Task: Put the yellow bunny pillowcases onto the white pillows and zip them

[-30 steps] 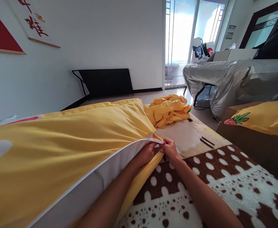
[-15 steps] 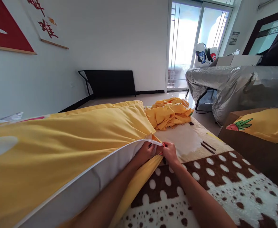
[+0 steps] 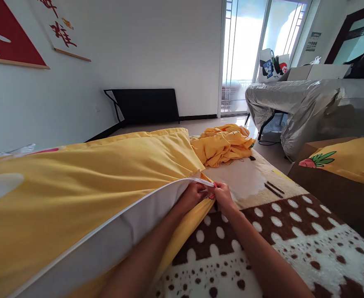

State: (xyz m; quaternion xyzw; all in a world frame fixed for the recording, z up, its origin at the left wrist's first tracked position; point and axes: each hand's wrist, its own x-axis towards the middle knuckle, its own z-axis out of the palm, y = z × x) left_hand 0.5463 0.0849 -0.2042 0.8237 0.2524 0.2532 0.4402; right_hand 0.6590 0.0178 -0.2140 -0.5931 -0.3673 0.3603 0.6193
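A yellow duvet cover (image 3: 107, 174) spreads across the left, its long opening edged in white and a white layer (image 3: 116, 227) showing inside. At the corner of that opening my right hand (image 3: 224, 196) pinches the white-edged end of the cover. My left hand (image 3: 194, 195) reaches into the opening just beside it, fingers curled close to the same corner; what lies between them is hidden. Beneath both hands is a fluffy blanket (image 3: 287, 236) with brown and cream patterns and white dots.
Crumpled yellow fabric (image 3: 223, 145) lies beyond the hands. At right, yellow cloth with a carrot-like print (image 3: 355, 159) rests on a brown box (image 3: 333, 198). A plastic-covered table (image 3: 312, 99) stands behind. A black folded frame (image 3: 147, 105) leans against the far wall.
The view has shifted slightly. My left fingers have moved a little within the opening, while my right hand keeps its pinch on the corner.
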